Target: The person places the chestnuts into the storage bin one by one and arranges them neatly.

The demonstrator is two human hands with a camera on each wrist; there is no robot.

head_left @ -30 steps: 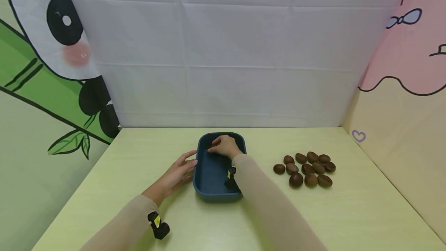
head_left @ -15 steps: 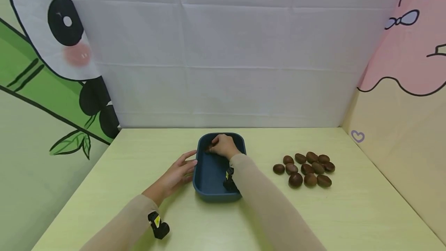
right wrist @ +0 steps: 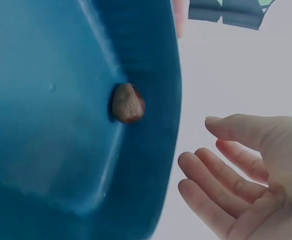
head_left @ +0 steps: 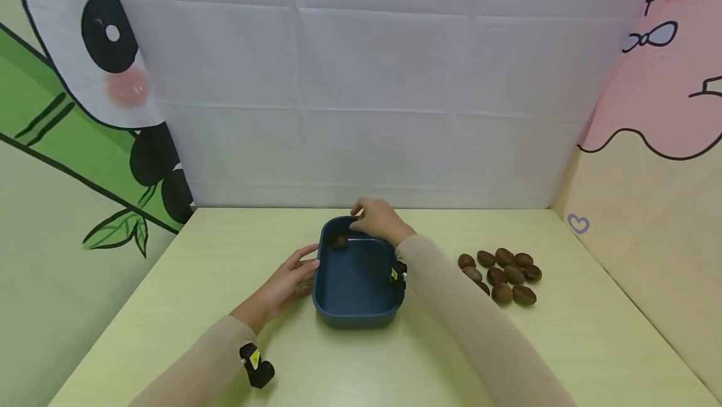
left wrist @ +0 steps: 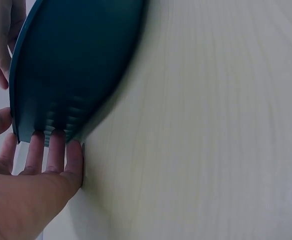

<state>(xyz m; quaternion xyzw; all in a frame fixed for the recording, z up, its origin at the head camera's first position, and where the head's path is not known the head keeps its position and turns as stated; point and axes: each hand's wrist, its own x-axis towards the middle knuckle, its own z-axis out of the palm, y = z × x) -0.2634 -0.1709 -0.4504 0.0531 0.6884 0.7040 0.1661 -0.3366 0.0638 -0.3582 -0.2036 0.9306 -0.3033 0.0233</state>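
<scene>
A deep blue rectangular tray stands mid-table, and one brown chestnut lies in its far left corner. The right wrist view shows that chestnut against the inner wall. My left hand touches the tray's left side with extended fingers; in the left wrist view the fingertips are against its outer wall. Over the tray's far right rim is my right hand, its fingers loosely bent and holding nothing, as the right wrist view also shows. To the right lies a group of chestnuts, partly hidden by my right sleeve.
The pale wood-look table ends at a white cloth backdrop. Printed panels close in the left and right sides. Each forearm wears a small black camera, and my right arm crosses the table's front right.
My right hand has let go of the chestnut in the tray's far left corner. It has risen and moved right, to the far rim. My left hand has stayed in place.
</scene>
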